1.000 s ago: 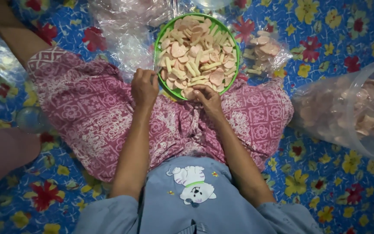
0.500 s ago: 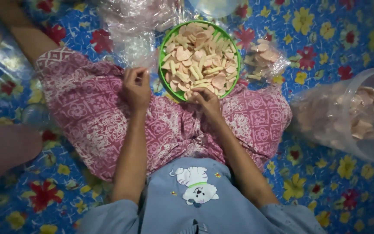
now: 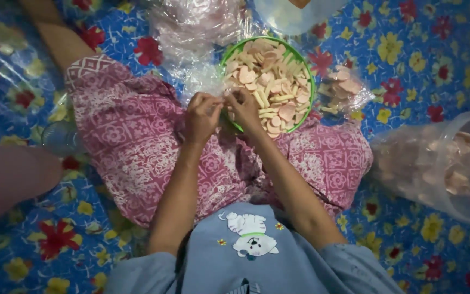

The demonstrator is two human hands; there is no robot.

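A: Seen from above, at centre frame: left hand (image 3: 202,115) and right hand (image 3: 244,108) brought together, fingertips pinched on something small and pale at the near rim of a green bowl (image 3: 310,83). Too small to tell whether a cracker piece or the mouth of a clear wrapper.

B: And the bowl?

A: Resting on the lap, on a pink patterned skirt (image 3: 137,147), heaped with pink discs and pale sticks (image 3: 270,81). Round, so no real long axis; open side facing straight up, sitting about level. Sticks lying every which way, many running upper left to lower right.

B: Around it?

A: Crumpled clear plastic bags (image 3: 191,27) at upper centre, a small filled packet (image 3: 344,90) just right of the bowl, a large clear bag of crackers (image 3: 441,163) at far right, all on a blue flowered floor mat (image 3: 436,49).

B: Risks?

A: Probably a tipped bowl, perched on soft cloth over a knee; any leg shift could spill the heap. Also crushed brittle pieces from too firm a pinch, or crumbs dropped onto the skirt
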